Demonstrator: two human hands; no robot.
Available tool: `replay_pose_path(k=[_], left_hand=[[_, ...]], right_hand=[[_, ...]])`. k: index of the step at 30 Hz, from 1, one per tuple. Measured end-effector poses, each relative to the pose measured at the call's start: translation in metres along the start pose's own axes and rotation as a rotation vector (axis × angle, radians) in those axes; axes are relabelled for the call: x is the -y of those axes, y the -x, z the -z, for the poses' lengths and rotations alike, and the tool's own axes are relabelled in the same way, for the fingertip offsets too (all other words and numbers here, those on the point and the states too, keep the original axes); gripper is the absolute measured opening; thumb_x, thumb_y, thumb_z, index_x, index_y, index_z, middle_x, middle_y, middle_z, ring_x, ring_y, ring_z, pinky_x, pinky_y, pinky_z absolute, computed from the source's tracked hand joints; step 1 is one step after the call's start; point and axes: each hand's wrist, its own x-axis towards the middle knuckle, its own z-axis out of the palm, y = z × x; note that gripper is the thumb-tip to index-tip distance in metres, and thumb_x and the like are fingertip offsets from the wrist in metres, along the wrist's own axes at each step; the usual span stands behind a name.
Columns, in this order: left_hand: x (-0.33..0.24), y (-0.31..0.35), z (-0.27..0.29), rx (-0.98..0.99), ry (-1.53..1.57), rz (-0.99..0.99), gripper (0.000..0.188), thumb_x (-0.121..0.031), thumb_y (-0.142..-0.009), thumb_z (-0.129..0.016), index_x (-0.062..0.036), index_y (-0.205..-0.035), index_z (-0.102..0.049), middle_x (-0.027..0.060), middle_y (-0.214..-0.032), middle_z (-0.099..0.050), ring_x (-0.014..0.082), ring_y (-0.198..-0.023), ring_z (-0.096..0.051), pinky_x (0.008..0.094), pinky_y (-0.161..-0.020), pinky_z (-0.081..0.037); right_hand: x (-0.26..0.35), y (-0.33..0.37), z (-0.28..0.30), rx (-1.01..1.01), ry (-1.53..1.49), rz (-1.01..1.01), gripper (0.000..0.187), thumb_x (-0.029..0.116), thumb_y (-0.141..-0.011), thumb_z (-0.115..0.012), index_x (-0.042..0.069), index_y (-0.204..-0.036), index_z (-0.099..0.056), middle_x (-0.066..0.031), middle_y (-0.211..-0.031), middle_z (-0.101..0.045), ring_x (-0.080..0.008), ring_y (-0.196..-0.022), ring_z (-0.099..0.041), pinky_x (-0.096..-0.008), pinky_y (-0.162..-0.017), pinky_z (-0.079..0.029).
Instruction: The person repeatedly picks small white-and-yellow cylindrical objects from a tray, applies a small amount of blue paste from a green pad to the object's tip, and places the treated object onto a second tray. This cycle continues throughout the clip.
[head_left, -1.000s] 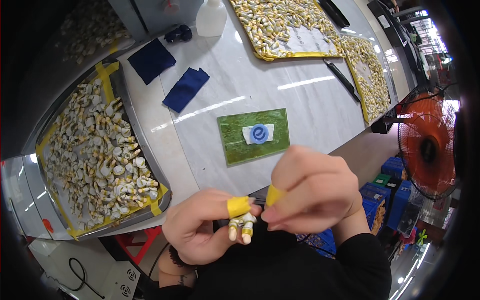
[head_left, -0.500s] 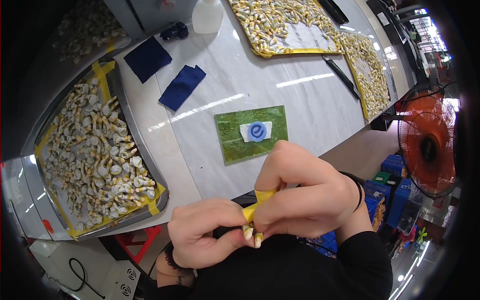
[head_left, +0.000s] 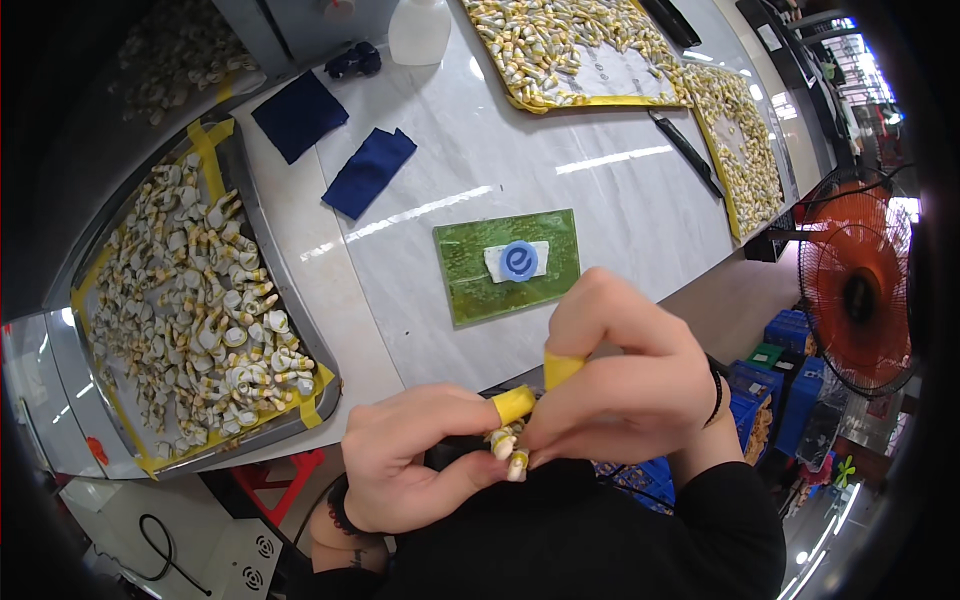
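In front of my body, my left hand (head_left: 415, 455) pinches small white-and-yellow finger-shaped pieces (head_left: 504, 442) with rounded tips between thumb and index finger. Close against it, my right hand (head_left: 635, 395) is closed, its thumb and fingertips at the lower piece (head_left: 518, 463). Yellow wrapping (head_left: 514, 404) covers my left index fingertip, and another yellow band (head_left: 563, 371) wraps a bent right finger. My fingers partly hide the pieces. Beyond my hands lies a green slab (head_left: 470, 300) carrying a white pad and a round blue disc (head_left: 519, 261).
A yellow-taped tray (head_left: 330, 385) of similar pieces stands at the left. Two more filled trays (head_left: 610, 101) sit at the back right, beside a black-handled tool (head_left: 685, 152). Blue cloths (head_left: 370, 173) and a white bottle (head_left: 418, 35) lie further back. A red fan (head_left: 858, 295) stands at the right.
My right hand's upper fingers have lifted away from the left index finger, leaving its yellow wrapping exposed. Both hands remain closed around the pieces, of which more now shows.
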Motion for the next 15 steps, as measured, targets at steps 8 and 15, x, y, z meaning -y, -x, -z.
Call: replay_pose_path(k=[8,15], left_hand=[[-0.0026,-0.0025,-0.0010,0.016,0.059,-0.038,0.017,-0.004,-0.071,-0.076,0.0041,-0.081,-0.065,0.0125,-0.074,-0.065,0.0198,-0.065,-0.064,0.0259,-0.060,-0.050],[-0.0005,0.0008,-0.0036,-0.026,0.020,-0.081,0.015,-0.008,-0.075,-0.071,0.0058,-0.078,-0.065,0.0133,-0.067,-0.065,0.0137,-0.052,-0.062,0.0224,-0.050,-0.049]], right_hand=[[0.0008,0.0013,0.0024,-0.074,0.019,0.074,0.014,0.014,-0.057,-0.079,0.013,-0.069,-0.072,0.0009,-0.072,-0.050,-0.0148,-0.064,-0.048,-0.0260,-0.053,-0.036],[0.0011,0.0022,0.0036,-0.017,-0.040,0.148,0.015,0.004,-0.066,-0.073,0.005,-0.080,-0.067,-0.0052,-0.078,-0.054,-0.0198,-0.065,-0.049,-0.0289,-0.055,-0.039]])
